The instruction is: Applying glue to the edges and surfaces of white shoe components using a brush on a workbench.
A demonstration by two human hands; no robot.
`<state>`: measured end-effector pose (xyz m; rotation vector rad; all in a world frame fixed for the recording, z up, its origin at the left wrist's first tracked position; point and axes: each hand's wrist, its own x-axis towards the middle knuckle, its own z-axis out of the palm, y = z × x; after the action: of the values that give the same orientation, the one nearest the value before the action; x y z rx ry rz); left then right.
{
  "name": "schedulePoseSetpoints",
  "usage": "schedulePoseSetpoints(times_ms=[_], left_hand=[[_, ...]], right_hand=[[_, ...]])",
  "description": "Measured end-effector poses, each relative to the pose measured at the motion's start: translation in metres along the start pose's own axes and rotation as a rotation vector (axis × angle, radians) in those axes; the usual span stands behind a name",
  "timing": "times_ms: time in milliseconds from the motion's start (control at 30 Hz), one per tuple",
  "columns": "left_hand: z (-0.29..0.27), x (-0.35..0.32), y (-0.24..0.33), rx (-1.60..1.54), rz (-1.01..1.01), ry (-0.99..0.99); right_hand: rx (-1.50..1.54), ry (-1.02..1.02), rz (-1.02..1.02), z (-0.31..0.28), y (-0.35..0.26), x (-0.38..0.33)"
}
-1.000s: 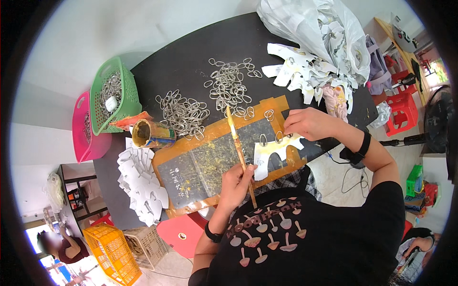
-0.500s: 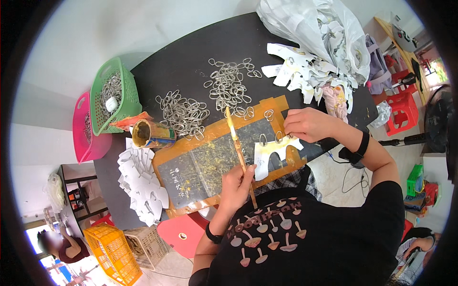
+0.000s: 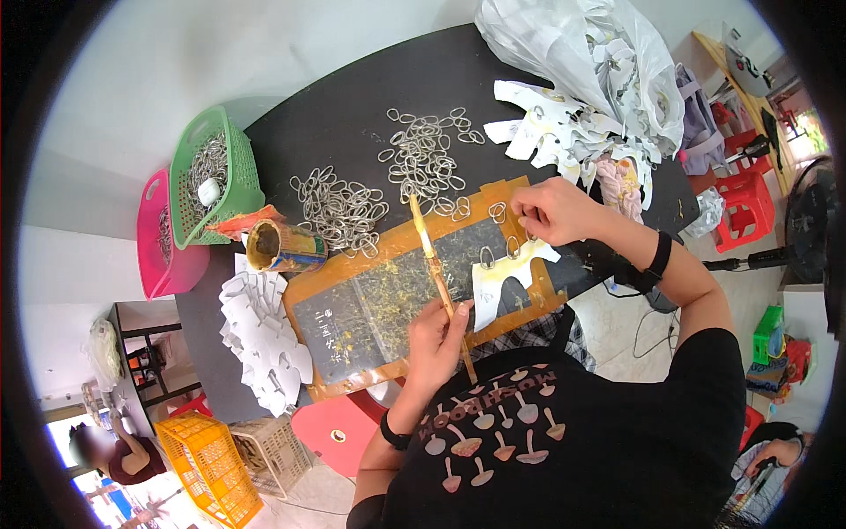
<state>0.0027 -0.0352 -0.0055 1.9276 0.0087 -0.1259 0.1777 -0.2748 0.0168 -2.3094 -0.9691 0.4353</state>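
Observation:
My left hand (image 3: 434, 342) is closed round the wooden handle of a brush (image 3: 441, 280), whose yellow-smeared tip points to the far side. Its thumb tip meets the left edge of a white cut-out piece (image 3: 490, 286) with curved notches. Two metal rings (image 3: 487, 257) stand at the piece's far edge, which has yellow smears. Over the right end of that edge, my right hand (image 3: 564, 212) has its fingers pinched together, and they hide what they hold. Beneath lies a dark board (image 3: 339, 317) with a brown taped border and yellow stains.
Two piles of metal rings (image 3: 339, 212) lie beyond the board. At left stand an open can (image 3: 286, 247), a green basket (image 3: 240, 176), a pink basket (image 3: 176, 273) and stacked white pieces (image 3: 264, 339). A plastic bag (image 3: 538, 40) and ringed pieces (image 3: 529, 123) sit at far right.
My right hand has shifted slightly up and away from the piece's right end, its fingers now more curled. The left hand keeps the brush, its tip leaning a little further left.

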Motion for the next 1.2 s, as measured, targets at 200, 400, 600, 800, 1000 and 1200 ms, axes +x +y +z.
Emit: schedulePoseSetpoints(times_ms=[200,400,600,800,1000,1200], left_hand=[[0.001,-0.003,-0.001,-0.080,-0.038,0.041],[0.004,-0.001,0.005,-0.283,-0.050,0.055],[0.012,0.005,-0.011,-0.330,-0.158,-0.122],[0.011,0.004,-0.012,-0.377,-0.209,-0.151],[0.012,0.003,-0.017,-0.379,-0.222,-0.132],[0.013,0.003,-0.014,-0.326,-0.192,-0.130]], right_hand=[[-0.101,0.018,-0.148,-0.004,0.007,0.005],[-0.072,0.178,-0.143,0.004,0.012,0.018],[0.038,0.003,0.017,0.006,0.009,0.029],[0.280,0.044,0.006,-0.020,0.027,0.015],[0.348,-0.299,0.110,-0.027,0.036,-0.007],[0.187,-0.177,0.052,-0.020,0.028,-0.020]])
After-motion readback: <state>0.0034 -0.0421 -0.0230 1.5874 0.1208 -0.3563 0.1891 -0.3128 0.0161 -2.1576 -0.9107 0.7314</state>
